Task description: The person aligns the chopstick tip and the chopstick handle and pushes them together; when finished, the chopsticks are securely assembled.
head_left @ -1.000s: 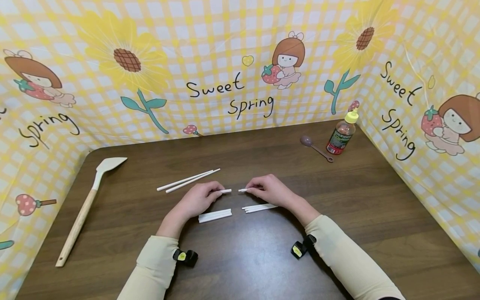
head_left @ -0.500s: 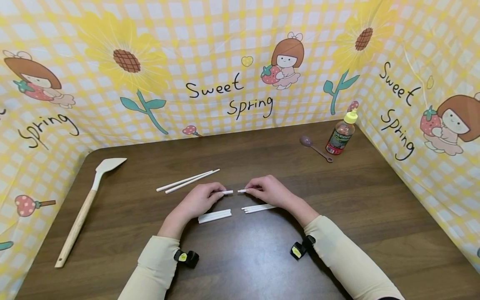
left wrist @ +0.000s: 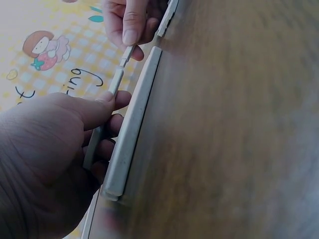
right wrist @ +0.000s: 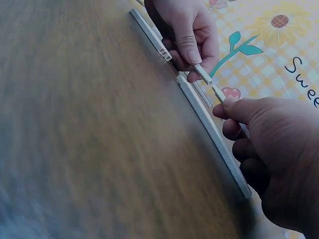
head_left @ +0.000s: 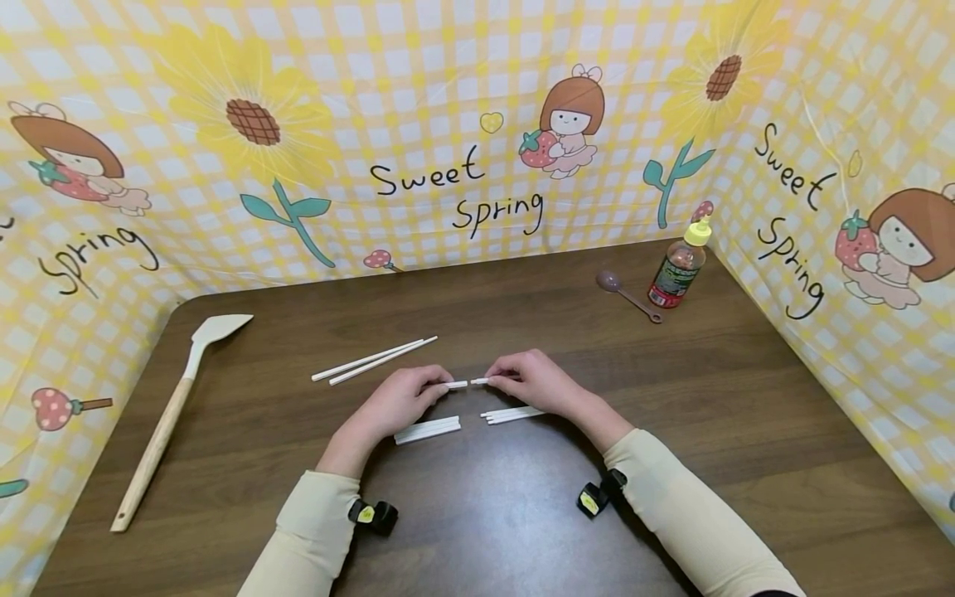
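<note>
Apparent step: end-to-end alignment
Head: the left hand [head_left: 403, 396] pinches the left white rod [head_left: 458, 385], the right hand [head_left: 537, 383] pinches the right white rod [head_left: 480, 381]; the facing ends stand just apart, beyond the left rod row [head_left: 428, 429] and right rod row [head_left: 513, 414] on the table [head_left: 477, 514]; left wrist: the right white rod's narrowed tip points toward the left white rod; right wrist: both rods sit roughly in line; closing the gap would likely call for steady, coaxial pinches.

- Left hand [head_left: 399, 396] conceals the rear portion of its thin white stick [head_left: 458, 385] in the head view.
- Right hand [head_left: 535, 381] hides the outer ends of the flat white stick row [head_left: 513, 414] there.
- Lower edge crops the left beige fabric sleeve [head_left: 306, 531].
</note>
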A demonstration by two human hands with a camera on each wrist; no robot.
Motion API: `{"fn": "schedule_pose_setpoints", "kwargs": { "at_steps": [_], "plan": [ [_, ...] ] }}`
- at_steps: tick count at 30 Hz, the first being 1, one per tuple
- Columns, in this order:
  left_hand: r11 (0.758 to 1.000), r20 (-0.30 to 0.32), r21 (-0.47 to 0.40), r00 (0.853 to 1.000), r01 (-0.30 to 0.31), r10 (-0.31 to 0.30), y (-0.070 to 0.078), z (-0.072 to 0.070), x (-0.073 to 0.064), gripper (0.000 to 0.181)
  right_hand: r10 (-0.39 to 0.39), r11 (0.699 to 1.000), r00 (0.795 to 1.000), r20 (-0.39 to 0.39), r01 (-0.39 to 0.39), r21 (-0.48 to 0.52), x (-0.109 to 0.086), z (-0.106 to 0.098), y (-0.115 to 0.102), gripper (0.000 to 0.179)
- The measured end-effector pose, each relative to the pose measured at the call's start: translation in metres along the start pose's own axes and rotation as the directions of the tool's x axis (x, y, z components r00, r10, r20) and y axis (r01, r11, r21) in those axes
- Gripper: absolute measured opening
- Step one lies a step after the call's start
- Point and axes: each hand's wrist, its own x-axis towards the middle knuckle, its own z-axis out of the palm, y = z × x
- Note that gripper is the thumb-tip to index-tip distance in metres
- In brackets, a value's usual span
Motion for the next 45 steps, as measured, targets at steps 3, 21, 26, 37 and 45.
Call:
{"fn": "schedule_pose_setpoints", "kwargs": {
  "at_steps": [3, 21, 26, 37, 45],
  "plan": [
    [1.000, 0.003, -0.002, 1.000, -0.004, 0.004, 0.0006, -0.0001, 0.0001, 0.009, -0.011, 1.000, 1.000, 0.001, 0.011, -0.002, 0.0001, 0.0005, -0.0012, 0.010],
    [1.000, 0.002, -0.005, 1.000, -0.023, 0.023, 0.0027, 0.0002, 0.0000, 0.009, -0.004, 1.000, 1.000, 0.007, 0.004, -0.006, 0.0005, 0.0010, -0.0014, 0.010],
    [1.000, 0.007, -0.007, 1.000, -0.014, 0.014, 0.0033, 0.0007, -0.0001, 0.008, -0.007, 1.000, 1.000, 0.009, 0.007, -0.004, 0.0003, 0.0014, -0.0010, 0.010],
    [1.000, 0.010, -0.001, 1.000, -0.010, 0.010, 0.0040, 0.0030, 0.0004, 0.008, -0.013, 1.000, 1.000, 0.010, 0.013, -0.009, 0.0006, 0.0038, -0.0005, 0.010],
    [1.000, 0.007, -0.019, 1.000, -0.021, 0.022, 0.0040, 0.0046, 0.0004, 0.008, -0.016, 1.000, 1.000, 0.008, 0.016, -0.012, 0.0006, 0.0042, -0.0003, 0.010]
  ]
}}
